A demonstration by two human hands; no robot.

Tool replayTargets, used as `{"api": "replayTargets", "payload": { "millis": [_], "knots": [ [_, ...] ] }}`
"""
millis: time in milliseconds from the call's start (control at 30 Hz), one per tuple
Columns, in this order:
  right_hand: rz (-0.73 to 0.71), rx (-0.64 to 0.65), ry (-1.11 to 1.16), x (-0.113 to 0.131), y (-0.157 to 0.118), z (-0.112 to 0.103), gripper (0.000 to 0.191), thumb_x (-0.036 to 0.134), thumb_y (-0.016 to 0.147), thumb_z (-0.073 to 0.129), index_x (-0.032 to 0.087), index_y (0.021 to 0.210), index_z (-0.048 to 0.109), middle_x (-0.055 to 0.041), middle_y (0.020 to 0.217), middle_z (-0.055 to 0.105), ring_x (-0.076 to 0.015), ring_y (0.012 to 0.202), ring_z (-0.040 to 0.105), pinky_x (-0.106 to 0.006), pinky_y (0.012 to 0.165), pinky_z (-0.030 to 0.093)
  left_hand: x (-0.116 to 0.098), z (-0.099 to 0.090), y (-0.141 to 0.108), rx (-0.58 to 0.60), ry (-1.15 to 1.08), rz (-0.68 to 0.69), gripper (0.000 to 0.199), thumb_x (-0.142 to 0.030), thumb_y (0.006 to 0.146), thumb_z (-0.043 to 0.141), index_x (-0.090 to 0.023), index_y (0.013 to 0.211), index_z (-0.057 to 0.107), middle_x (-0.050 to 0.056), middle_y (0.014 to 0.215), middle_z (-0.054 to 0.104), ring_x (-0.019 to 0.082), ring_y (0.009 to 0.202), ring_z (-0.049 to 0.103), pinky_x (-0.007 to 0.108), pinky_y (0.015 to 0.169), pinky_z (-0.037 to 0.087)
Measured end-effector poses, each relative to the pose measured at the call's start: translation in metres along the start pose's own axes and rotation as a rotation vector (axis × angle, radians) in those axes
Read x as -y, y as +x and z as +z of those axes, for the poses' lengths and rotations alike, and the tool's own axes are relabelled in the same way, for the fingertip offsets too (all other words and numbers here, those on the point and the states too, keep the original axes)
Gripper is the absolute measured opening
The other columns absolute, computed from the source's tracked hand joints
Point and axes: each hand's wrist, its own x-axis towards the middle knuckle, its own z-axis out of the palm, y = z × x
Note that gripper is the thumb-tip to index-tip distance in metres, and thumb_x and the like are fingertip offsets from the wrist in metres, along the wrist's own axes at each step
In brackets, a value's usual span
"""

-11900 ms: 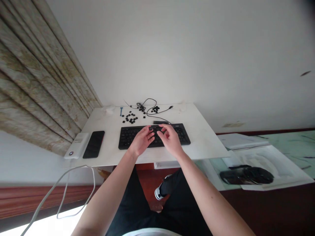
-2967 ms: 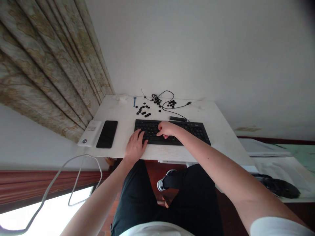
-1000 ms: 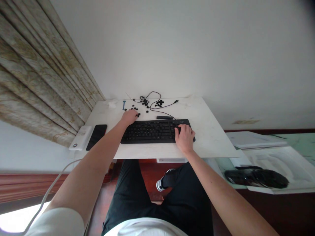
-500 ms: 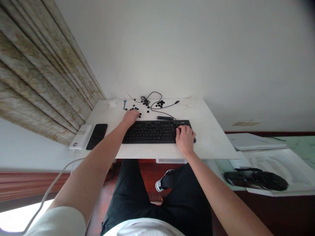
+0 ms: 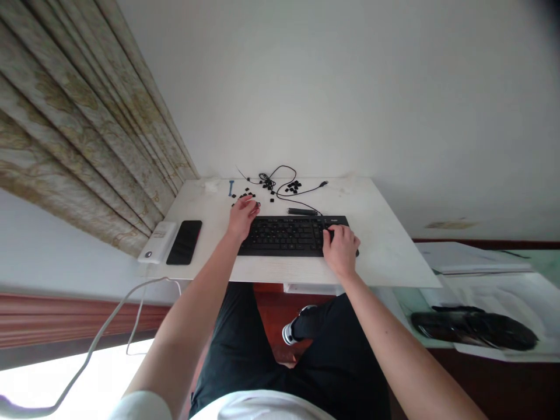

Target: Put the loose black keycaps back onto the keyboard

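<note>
A black keyboard (image 5: pixel 284 238) lies flat on the white table (image 5: pixel 380 233), its cable running up from the back edge. Over the numpad end, my right hand (image 5: pixel 342 248) rests with bent fingers, gripping the keyboard. My left hand (image 5: pixel 242 217) is at the keyboard's far left corner, thumb and fingertips drawn together at a small black keycap (image 5: pixel 258 205); the fingers partly hide it. Several loose keycaps (image 5: pixel 247 189) lie just beyond that hand. Another cluster of keycaps (image 5: pixel 294 186) sits farther back, beside the coiled cable (image 5: pixel 266 181).
A blue tool (image 5: pixel 231 188) and a white crumpled scrap (image 5: pixel 212 184) lie at the back left. A dark bar (image 5: pixel 302 212) lies behind the keyboard. On the left are a phone (image 5: pixel 184 242) and a white box (image 5: pixel 158 241). A white cable (image 5: pixel 102 332) hangs below.
My left hand has lifted slightly and drawn back from the table beside the keycaps, its fingers turned more toward the keyboard. The right hand stays on the keyboard. The whole view has shifted a little.
</note>
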Motion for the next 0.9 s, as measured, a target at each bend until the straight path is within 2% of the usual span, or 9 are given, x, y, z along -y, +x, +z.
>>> {"api": "replayTargets", "payload": {
  "millis": [100,200,300,367,467,567,700,833,900],
  "knots": [
    [-0.002,-0.027,0.061,-0.001,0.000,-0.002,0.023,0.035,0.096,0.043,0.017,0.099,0.059,-0.0137,0.102,0.061,-0.0285,0.098,0.052,-0.042,0.087,0.034,0.002,0.003,-0.037,0.042,-0.375,-0.127,0.026,-0.023,0.086,0.068,-0.022,0.111,0.061,0.002,0.093,0.066,0.013,0.098,0.067,0.027,0.091,0.052],
    [0.000,-0.060,0.187,0.008,-0.003,-0.009,0.021,0.035,0.096,0.044,0.019,0.095,0.058,-0.0127,0.097,0.060,-0.0278,0.097,0.053,-0.041,0.086,0.039,0.003,0.005,-0.068,0.069,-0.528,-0.214,0.024,-0.021,0.085,0.070,-0.023,0.108,0.062,0.001,0.095,0.066,0.014,0.102,0.067,0.026,0.089,0.053],
    [-0.031,-0.049,0.411,0.038,-0.010,-0.021,0.019,0.036,0.095,0.046,0.020,0.094,0.057,-0.0102,0.093,0.059,-0.0238,0.088,0.056,-0.038,0.081,0.045,0.005,0.005,-0.091,0.112,-0.559,-0.251,0.027,-0.023,0.084,0.072,-0.024,0.110,0.063,0.001,0.100,0.067,0.014,0.101,0.068,0.028,0.089,0.054],
    [-0.065,0.015,0.600,0.068,-0.016,-0.029,0.017,0.036,0.094,0.050,0.021,0.098,0.057,-0.0075,0.092,0.058,-0.0191,0.077,0.055,-0.034,0.073,0.048,0.005,0.004,-0.101,0.144,-0.559,-0.231,0.032,-0.025,0.083,0.074,-0.025,0.112,0.063,0.001,0.102,0.067,0.014,0.097,0.069,0.028,0.089,0.054],
    [-0.118,0.084,0.783,0.111,-0.023,-0.039,0.017,0.034,0.093,0.055,0.023,0.105,0.059,-0.0049,0.092,0.057,-0.0158,0.071,0.053,-0.031,0.067,0.049,0.001,0.001,-0.111,0.175,-0.546,-0.171,0.038,-0.027,0.080,0.078,-0.026,0.115,0.062,0.000,0.101,0.067,0.013,0.091,0.069,0.028,0.087,0.053],
    [-0.164,0.159,0.833,0.138,-0.025,-0.043,0.024,0.033,0.091,0.059,0.024,0.114,0.061,-0.0067,0.100,0.058,-0.0163,0.075,0.055,-0.031,0.066,0.051,-0.007,-0.004,-0.116,0.193,-0.506,-0.139,0.042,-0.028,0.079,0.078,-0.026,0.118,0.061,0.000,0.103,0.067,0.012,0.088,0.068,0.027,0.085,0.053],
    [-0.219,0.212,0.825,0.152,-0.024,-0.041,0.030,0.031,0.091,0.061,0.026,0.120,0.062,-0.0080,0.107,0.058,-0.0190,0.086,0.059,-0.034,0.073,0.054,-0.014,-0.010,-0.120,0.200,-0.454,-0.108,0.045,-0.029,0.079,0.078,-0.027,0.120,0.060,0.001,0.104,0.067,0.012,0.087,0.067,0.028,0.085,0.053],
    [-0.246,0.196,0.827,0.158,-0.025,-0.038,0.022,0.030,0.092,0.060,0.026,0.112,0.068,-0.0072,0.103,0.059,-0.0204,0.089,0.060,-0.037,0.078,0.054,-0.010,-0.013,-0.123,0.197,-0.416,-0.080,0.046,-0.029,0.078,0.078,-0.027,0.120,0.060,0.001,0.102,0.066,0.013,0.089,0.066,0.029,0.087,0.052],
    [-0.222,0.202,0.845,0.159,-0.027,-0.036,0.020,0.032,0.091,0.062,0.026,0.108,0.070,-0.0072,0.101,0.061,-0.0202,0.087,0.061,-0.037,0.077,0.054,-0.006,-0.017,-0.121,0.189,-0.326,-0.051,0.044,-0.032,0.081,0.075,-0.027,0.121,0.060,0.002,0.104,0.066,0.014,0.091,0.066,0.031,0.087,0.053]
  ]
}}
